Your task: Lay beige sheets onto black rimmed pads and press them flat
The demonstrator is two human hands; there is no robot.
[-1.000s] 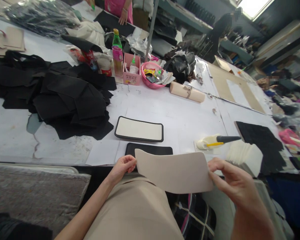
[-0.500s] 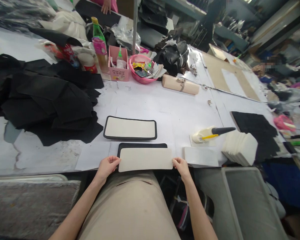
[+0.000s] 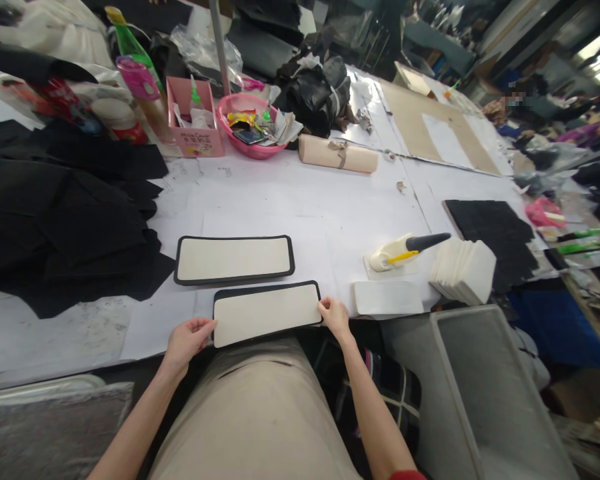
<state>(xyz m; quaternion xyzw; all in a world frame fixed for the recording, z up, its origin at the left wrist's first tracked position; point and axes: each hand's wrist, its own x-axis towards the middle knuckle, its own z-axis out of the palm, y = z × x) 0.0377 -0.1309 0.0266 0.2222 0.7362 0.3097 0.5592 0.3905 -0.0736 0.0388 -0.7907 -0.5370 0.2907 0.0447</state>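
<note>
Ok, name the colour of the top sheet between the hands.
The top sheet is off-white, clearest in the head view.

Beyond the near panel (image 3: 267,312), the far panel (image 3: 234,259) obstructs; open table (image 3: 330,207) lies to its right, bounded by basin (image 3: 260,149) and roll (image 3: 315,151) behind, dark-handled tool (image 3: 429,241) rightward

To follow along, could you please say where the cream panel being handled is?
In the head view, just left of center, the cream panel is over a black panel at the near edge of the table, between left hand and right hand.
</note>
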